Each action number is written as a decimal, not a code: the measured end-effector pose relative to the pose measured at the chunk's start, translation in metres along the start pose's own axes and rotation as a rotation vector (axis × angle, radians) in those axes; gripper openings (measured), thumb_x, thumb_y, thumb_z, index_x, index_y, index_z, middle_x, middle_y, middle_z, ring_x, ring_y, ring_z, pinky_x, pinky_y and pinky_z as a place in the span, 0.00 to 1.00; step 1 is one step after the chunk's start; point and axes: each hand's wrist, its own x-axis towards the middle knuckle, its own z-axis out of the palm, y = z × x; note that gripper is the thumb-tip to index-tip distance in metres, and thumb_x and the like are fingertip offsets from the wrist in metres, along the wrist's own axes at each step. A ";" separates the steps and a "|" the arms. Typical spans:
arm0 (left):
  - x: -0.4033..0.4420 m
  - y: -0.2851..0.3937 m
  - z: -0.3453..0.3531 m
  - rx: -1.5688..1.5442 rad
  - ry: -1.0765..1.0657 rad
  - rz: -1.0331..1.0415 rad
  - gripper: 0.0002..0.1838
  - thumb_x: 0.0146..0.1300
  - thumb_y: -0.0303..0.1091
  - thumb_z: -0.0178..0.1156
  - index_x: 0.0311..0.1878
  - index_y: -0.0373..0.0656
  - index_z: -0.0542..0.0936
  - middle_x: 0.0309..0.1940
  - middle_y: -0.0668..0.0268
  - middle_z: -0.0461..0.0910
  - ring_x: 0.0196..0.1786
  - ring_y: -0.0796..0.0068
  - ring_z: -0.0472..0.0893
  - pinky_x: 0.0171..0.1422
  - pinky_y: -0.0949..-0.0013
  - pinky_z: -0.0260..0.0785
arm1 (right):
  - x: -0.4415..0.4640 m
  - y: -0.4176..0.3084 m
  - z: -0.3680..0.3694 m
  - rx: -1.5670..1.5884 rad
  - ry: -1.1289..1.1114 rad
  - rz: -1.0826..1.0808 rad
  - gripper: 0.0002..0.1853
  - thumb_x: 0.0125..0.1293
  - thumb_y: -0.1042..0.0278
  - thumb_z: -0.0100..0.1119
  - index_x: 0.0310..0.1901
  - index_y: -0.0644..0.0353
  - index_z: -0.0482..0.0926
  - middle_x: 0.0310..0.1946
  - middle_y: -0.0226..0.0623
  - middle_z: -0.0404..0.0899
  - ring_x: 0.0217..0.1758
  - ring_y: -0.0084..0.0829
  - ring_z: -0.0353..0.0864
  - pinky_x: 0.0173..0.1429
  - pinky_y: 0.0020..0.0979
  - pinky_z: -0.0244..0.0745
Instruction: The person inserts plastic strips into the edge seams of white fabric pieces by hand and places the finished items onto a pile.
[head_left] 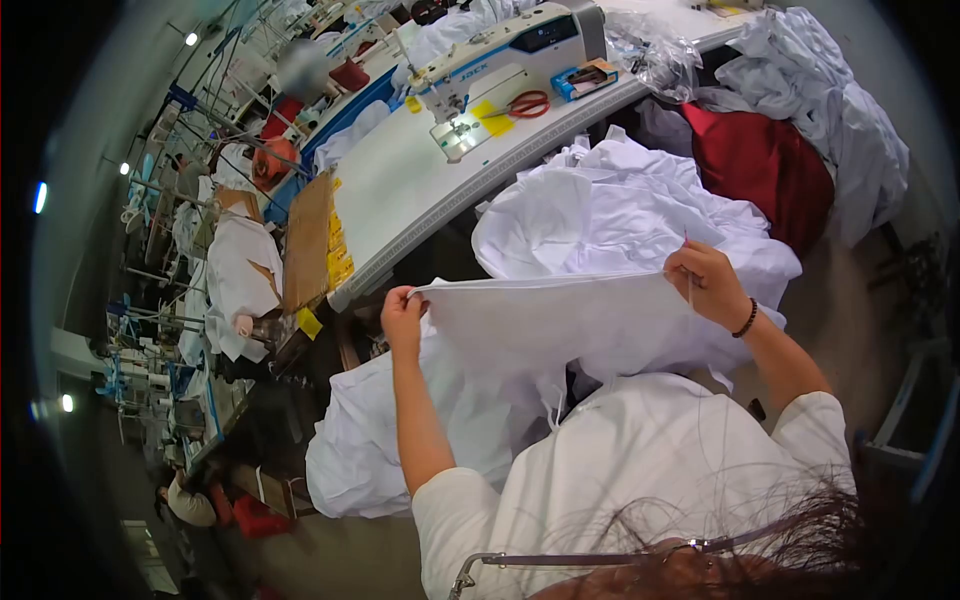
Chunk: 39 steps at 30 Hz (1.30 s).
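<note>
A length of white fabric (pixel 550 315) is stretched between my two hands, its upper edge nearly straight. My left hand (pixel 403 315) pinches one end of that edge, fingers closed. The other end is gripped by my right hand (pixel 703 285), with a dark beaded bracelet on the wrist and a small pinkish tip showing above the fingers. The lower part of the cloth hangs over my lap. Just beyond it lies a large heap of white cloth (pixel 620 205), and more white cloth (pixel 360 430) is bunched at my left side.
A sewing machine (pixel 500 50) stands on a white worktable (pixel 400 190), with red-handled scissors (pixel 528 104) and a blue box (pixel 584 79) near it. Dark red cloth (pixel 765 170) lies at the right. A person (pixel 190 503) is at the lower left.
</note>
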 end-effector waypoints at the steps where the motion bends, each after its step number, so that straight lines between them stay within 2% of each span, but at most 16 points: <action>1: 0.004 -0.021 0.009 0.078 0.065 0.014 0.03 0.58 0.24 0.53 0.36 0.40 0.72 0.28 0.68 0.74 0.29 0.82 0.74 0.35 0.79 0.69 | -0.001 0.001 0.004 -0.002 -0.011 0.075 0.07 0.47 0.85 0.54 0.25 0.61 0.72 0.20 0.35 0.68 0.21 0.32 0.68 0.24 0.26 0.62; 3: -0.002 -0.030 0.039 0.362 0.206 0.148 0.10 0.50 0.22 0.55 0.38 0.37 0.72 0.36 0.63 0.74 0.41 0.72 0.74 0.49 0.70 0.66 | 0.000 0.005 0.008 -0.003 -0.028 0.147 0.07 0.47 0.85 0.54 0.25 0.60 0.72 0.19 0.35 0.68 0.21 0.31 0.68 0.24 0.27 0.62; 4: -0.008 -0.029 0.059 0.589 0.250 0.410 0.12 0.48 0.23 0.55 0.38 0.38 0.73 0.42 0.59 0.73 0.48 0.64 0.71 0.56 0.65 0.60 | 0.000 0.006 0.010 -0.020 -0.018 0.127 0.07 0.46 0.85 0.54 0.25 0.60 0.72 0.19 0.36 0.68 0.21 0.32 0.69 0.24 0.27 0.62; 5: -0.020 -0.008 0.089 0.616 0.216 0.536 0.12 0.48 0.24 0.56 0.39 0.38 0.73 0.43 0.58 0.72 0.50 0.59 0.69 0.57 0.62 0.58 | 0.001 0.007 0.011 -0.039 -0.007 0.107 0.07 0.46 0.85 0.54 0.25 0.60 0.72 0.19 0.36 0.68 0.21 0.33 0.69 0.24 0.28 0.63; 9: -0.069 0.065 0.188 0.470 -0.248 0.785 0.15 0.48 0.30 0.62 0.40 0.39 0.73 0.44 0.60 0.73 0.55 0.60 0.68 0.59 0.60 0.56 | 0.001 0.010 0.015 -0.076 0.000 0.039 0.07 0.45 0.84 0.54 0.25 0.60 0.72 0.20 0.37 0.68 0.21 0.35 0.70 0.24 0.29 0.63; 14: -0.074 0.086 0.236 0.373 -0.703 0.775 0.14 0.47 0.34 0.63 0.38 0.43 0.76 0.39 0.65 0.75 0.48 0.64 0.72 0.57 0.61 0.54 | -0.001 0.009 0.013 -0.092 -0.002 0.015 0.06 0.45 0.82 0.56 0.25 0.59 0.72 0.20 0.38 0.69 0.23 0.37 0.70 0.25 0.31 0.64; 15: -0.072 0.088 0.239 0.374 -0.714 0.830 0.10 0.49 0.32 0.62 0.36 0.44 0.77 0.31 0.66 0.76 0.39 0.66 0.74 0.49 0.64 0.59 | -0.002 0.009 0.013 -0.097 0.011 0.025 0.06 0.45 0.82 0.56 0.25 0.59 0.72 0.20 0.38 0.69 0.23 0.37 0.70 0.25 0.31 0.64; 16: -0.071 0.088 0.240 0.366 -0.734 0.837 0.10 0.49 0.32 0.62 0.36 0.44 0.77 0.31 0.66 0.76 0.39 0.66 0.74 0.49 0.64 0.59 | -0.003 0.011 0.013 -0.110 -0.001 0.016 0.06 0.45 0.81 0.56 0.25 0.59 0.72 0.20 0.38 0.69 0.23 0.38 0.70 0.25 0.32 0.65; 18: -0.073 0.086 0.242 0.257 -0.805 0.635 0.06 0.48 0.29 0.61 0.30 0.41 0.78 0.22 0.65 0.74 0.28 0.67 0.74 0.35 0.67 0.64 | -0.006 0.013 0.014 -0.098 -0.012 0.019 0.06 0.45 0.80 0.56 0.26 0.59 0.73 0.20 0.38 0.68 0.23 0.38 0.70 0.26 0.33 0.65; 19: -0.077 0.087 0.242 0.164 -0.773 0.554 0.04 0.48 0.26 0.60 0.28 0.38 0.77 0.17 0.63 0.71 0.20 0.67 0.72 0.25 0.70 0.62 | -0.006 0.013 0.017 -0.076 -0.005 0.002 0.06 0.46 0.80 0.56 0.26 0.59 0.72 0.20 0.38 0.68 0.23 0.38 0.70 0.26 0.33 0.65; 23: -0.083 0.097 0.222 0.251 -0.766 0.553 0.03 0.46 0.24 0.59 0.27 0.39 0.77 0.16 0.64 0.70 0.19 0.68 0.70 0.24 0.69 0.61 | -0.009 0.016 0.035 0.061 0.001 -0.025 0.09 0.44 0.83 0.56 0.28 0.59 0.72 0.22 0.37 0.69 0.23 0.37 0.69 0.25 0.30 0.64; 25: -0.085 0.104 0.206 0.402 -0.657 0.740 0.04 0.43 0.22 0.59 0.25 0.39 0.76 0.14 0.64 0.68 0.17 0.70 0.68 0.21 0.70 0.59 | -0.011 0.013 0.034 0.064 -0.013 0.008 0.10 0.43 0.82 0.57 0.28 0.59 0.71 0.22 0.36 0.69 0.22 0.36 0.70 0.25 0.30 0.64; 27: -0.080 0.106 0.189 0.434 -0.605 0.741 0.05 0.42 0.21 0.59 0.25 0.39 0.76 0.14 0.65 0.67 0.16 0.73 0.66 0.20 0.72 0.57 | -0.013 0.014 0.031 -0.011 -0.110 0.156 0.09 0.43 0.78 0.57 0.28 0.58 0.70 0.23 0.35 0.69 0.24 0.36 0.72 0.28 0.31 0.68; 32: -0.064 0.103 0.146 0.517 -0.463 0.702 0.06 0.43 0.21 0.59 0.27 0.39 0.76 0.15 0.65 0.68 0.17 0.72 0.68 0.22 0.72 0.59 | -0.029 0.048 0.001 0.131 -0.192 0.253 0.12 0.46 0.67 0.63 0.29 0.60 0.71 0.24 0.36 0.70 0.23 0.33 0.72 0.28 0.29 0.68; 36: -0.062 0.095 0.129 0.544 -0.424 0.644 0.06 0.44 0.21 0.60 0.28 0.39 0.76 0.16 0.65 0.68 0.17 0.73 0.68 0.22 0.73 0.59 | -0.041 0.082 -0.015 -0.131 -0.148 0.292 0.09 0.47 0.75 0.60 0.29 0.59 0.71 0.24 0.38 0.70 0.25 0.38 0.73 0.30 0.33 0.69; 39: -0.060 0.093 0.129 0.553 -0.409 0.624 0.05 0.45 0.22 0.60 0.28 0.39 0.76 0.16 0.65 0.69 0.17 0.73 0.68 0.23 0.73 0.59 | -0.041 0.108 -0.019 -0.279 0.079 0.201 0.06 0.47 0.78 0.55 0.27 0.59 0.68 0.25 0.40 0.70 0.28 0.44 0.73 0.31 0.35 0.69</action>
